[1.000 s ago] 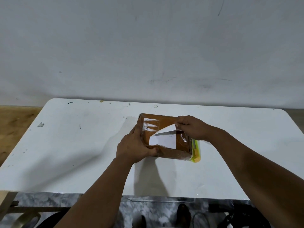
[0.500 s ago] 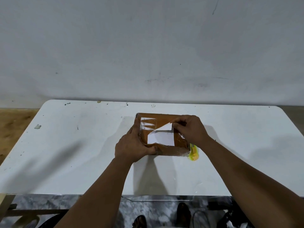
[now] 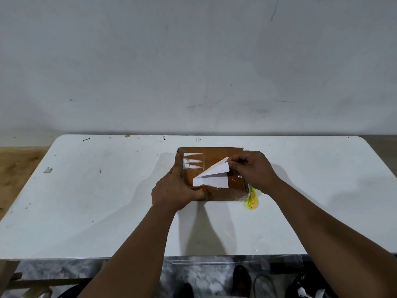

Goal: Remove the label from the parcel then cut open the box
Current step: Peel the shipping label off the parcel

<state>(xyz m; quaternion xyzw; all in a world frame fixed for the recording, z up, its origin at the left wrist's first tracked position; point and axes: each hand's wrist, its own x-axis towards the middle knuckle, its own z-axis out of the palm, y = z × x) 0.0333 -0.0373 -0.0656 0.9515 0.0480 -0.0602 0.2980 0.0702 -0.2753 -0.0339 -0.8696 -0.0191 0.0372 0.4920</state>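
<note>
The right hand [image 3: 253, 168] pinches the free corner of the label [image 3: 211, 179] between thumb and fingertips and holds it lifted and folded over, so the white back side shows. The left hand [image 3: 174, 190] grips the near left corner of the box [image 3: 214, 155], with the thumb on the front edge and the fingers along the left side, and it presses the box down against the pull.

The box lies flat on the white table [image 3: 86, 201], near the far middle of it. Only a part of the label is peeled; its lower strip looks stuck to the top of the box. A second patch with clear tape [image 3: 193, 160] sits at the far left of the box top and seems untouched.

So the first step is in progress, I judge about halfway. What is left is to pull the label fully off and then to cut the box, which looks sealed.

A yellow tool [image 3: 253, 200], maybe the cutter, lies just beside the right near corner of the box, partly hidden by it.
</note>
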